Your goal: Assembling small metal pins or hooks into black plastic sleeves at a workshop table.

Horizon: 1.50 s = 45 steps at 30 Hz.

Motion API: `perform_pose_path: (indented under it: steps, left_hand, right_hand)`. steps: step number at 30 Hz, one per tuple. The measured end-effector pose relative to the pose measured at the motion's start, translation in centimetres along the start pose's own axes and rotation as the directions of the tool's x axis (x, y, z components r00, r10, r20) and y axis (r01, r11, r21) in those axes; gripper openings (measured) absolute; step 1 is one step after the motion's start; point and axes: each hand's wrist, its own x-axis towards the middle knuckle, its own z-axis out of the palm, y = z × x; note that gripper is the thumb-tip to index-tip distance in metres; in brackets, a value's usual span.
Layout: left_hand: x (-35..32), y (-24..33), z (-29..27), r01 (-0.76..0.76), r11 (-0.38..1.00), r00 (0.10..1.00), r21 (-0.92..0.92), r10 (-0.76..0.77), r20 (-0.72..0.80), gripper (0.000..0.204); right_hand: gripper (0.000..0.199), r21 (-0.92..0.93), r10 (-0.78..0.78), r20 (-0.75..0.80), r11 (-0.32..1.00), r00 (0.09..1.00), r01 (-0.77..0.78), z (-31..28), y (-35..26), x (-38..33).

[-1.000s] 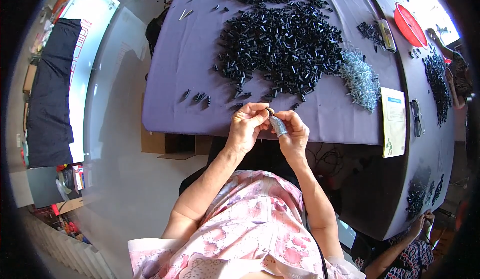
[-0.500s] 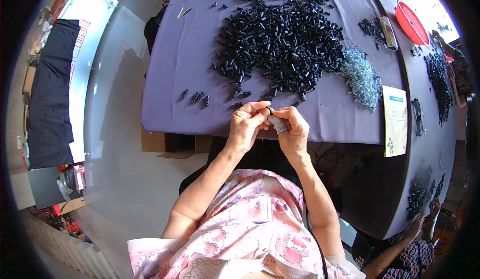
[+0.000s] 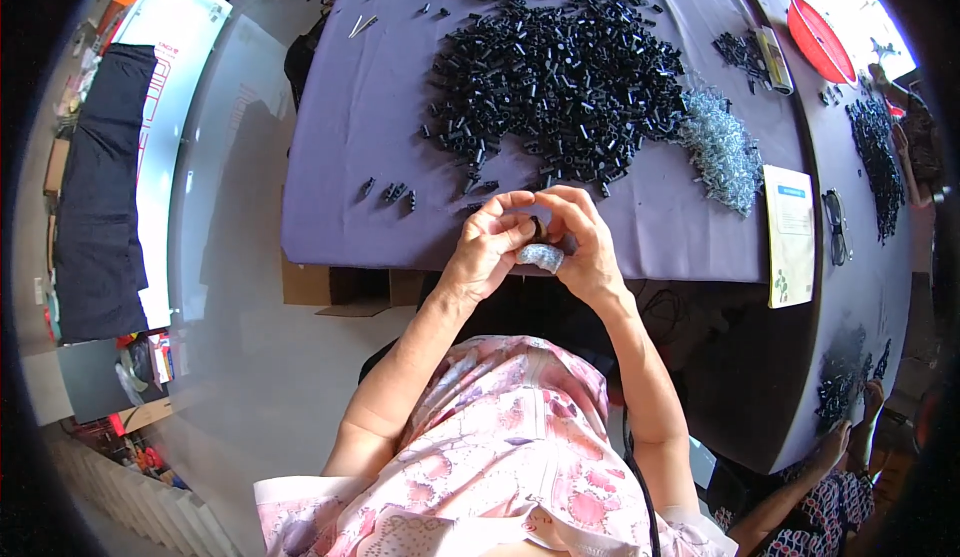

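Just over the table's near edge, my left hand [image 3: 487,249] pinches a small black tube-like part [image 3: 540,227] between thumb and fingers. My right hand [image 3: 588,247] faces it, its fingers curved and its thumb set apart from them. A speckled grey-white covering [image 3: 541,256], apparently wrapped on my right thumb, shows below the black part. Whether the right fingertips touch the part, I cannot tell. Beyond the hands spreads a big heap of small black tubular parts [image 3: 560,87]. To its right lies a pile of small clear pieces [image 3: 722,152].
Several black pieces [image 3: 398,193] lie apart at the left on the purple tablecloth [image 3: 340,157]. A yellowish booklet [image 3: 790,242], eyeglasses [image 3: 836,227] and a red basket [image 3: 822,39] are on the right. Another person's arms [image 3: 815,472] reach in at the lower right.
The right fingers have come off the black part and risen, spreading from the thumb. The grey-white covering has swung left and lower. My left hand keeps its pinch.
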Motion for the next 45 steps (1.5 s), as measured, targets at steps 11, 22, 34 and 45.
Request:
perform_pose_path:
  steps: [11,22,34,45]
  left_hand:
    - [0.0,0.1,-0.4,0.067,0.998,0.998,0.021,-0.067,-0.003,0.031]
    - [0.3,0.0,-0.2,0.103,0.991,0.994,0.086,-0.099,-0.044,0.026]
    - [0.0,-0.1,0.9,-0.013,0.999,0.999,0.046,0.015,-0.040,0.030]
    - [-1.7,1.2,0.1,-0.065,0.989,0.994,0.131,0.077,-0.083,0.009]
  right_hand:
    - [0.034,0.139,0.042,0.090,0.989,0.995,-0.054,0.3,0.8,-0.1]
    - [0.034,0.136,0.035,0.015,0.990,0.999,-0.036,0.3,0.9,-0.4]
    - [0.054,0.079,0.025,0.031,0.996,0.999,-0.028,-0.7,-0.7,-0.8]
    - [0.019,-0.820,-0.110,-0.233,0.556,0.966,-0.134,-14.1,3.5,-0.2]
